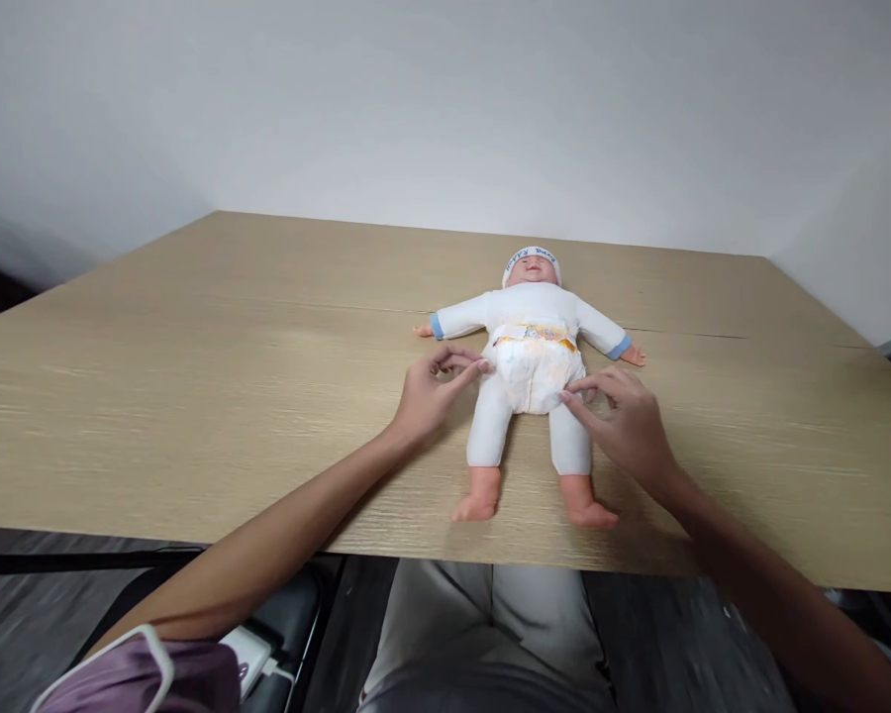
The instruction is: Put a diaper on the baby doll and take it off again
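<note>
A baby doll (536, 302) in a white suit with blue cuffs lies on its back, its arms spread and its feet toward me. Around its hips is a white diaper (531, 374) with an orange-patterned waistband. My left hand (440, 388) pinches at the diaper's edge by the hip on the left side. On the other side, my right hand (616, 411) has thumb and forefinger closed on the diaper's leg edge. The doll wears a white hat (533, 254) with blue lettering.
The doll rests on a wide wooden table (193, 396), whose front edge runs just above my lap. A pale wall (445, 109) stands behind it. Below on the left, a white device (247, 656) with a cable sits on a dark chair (297, 604).
</note>
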Available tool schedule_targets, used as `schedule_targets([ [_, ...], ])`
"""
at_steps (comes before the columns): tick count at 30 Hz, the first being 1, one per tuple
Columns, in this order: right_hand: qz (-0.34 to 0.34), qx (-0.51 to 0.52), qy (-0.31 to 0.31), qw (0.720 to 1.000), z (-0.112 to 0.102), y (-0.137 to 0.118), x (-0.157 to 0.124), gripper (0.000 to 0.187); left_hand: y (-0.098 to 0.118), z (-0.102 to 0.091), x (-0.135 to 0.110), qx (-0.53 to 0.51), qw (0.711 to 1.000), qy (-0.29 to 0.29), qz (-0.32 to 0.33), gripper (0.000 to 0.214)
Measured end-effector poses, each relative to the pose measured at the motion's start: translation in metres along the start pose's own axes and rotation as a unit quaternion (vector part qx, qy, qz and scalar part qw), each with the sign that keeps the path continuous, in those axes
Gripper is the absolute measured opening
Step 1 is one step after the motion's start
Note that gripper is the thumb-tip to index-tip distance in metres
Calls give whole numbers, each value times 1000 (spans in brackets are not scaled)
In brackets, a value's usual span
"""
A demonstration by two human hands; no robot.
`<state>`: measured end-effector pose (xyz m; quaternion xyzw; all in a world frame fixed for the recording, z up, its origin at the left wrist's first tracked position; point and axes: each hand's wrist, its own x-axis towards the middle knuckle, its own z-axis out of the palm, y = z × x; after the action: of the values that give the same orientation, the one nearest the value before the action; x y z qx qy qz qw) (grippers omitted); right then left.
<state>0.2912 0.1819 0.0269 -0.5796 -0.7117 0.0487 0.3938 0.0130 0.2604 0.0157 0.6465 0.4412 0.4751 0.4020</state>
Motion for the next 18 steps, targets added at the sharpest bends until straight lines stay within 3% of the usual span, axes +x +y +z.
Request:
schedule_targets([
  [3,16,-24,18,999,-20,21,9,28,-6,-20,19,107,993,0,52,38],
  [6,4,-82,44,996,-23,55,35,32,-16,-30,53,252,962,1,106,48],
  [9,-22,-160,14,987,-4,86,71,53,-30,-24,92,365,922,-38,122,55],
  [12,-4,-197,-38,980,22,103,97,64,-45,-13,116,404,905,-78,106,56],
  [15,8,-193,-48,980,41,109,100,62,-59,-11,119,413,902,-75,106,60],
  [18,5,-183,-25,983,46,111,91,63,-68,-14,112,423,898,-64,105,62],
])
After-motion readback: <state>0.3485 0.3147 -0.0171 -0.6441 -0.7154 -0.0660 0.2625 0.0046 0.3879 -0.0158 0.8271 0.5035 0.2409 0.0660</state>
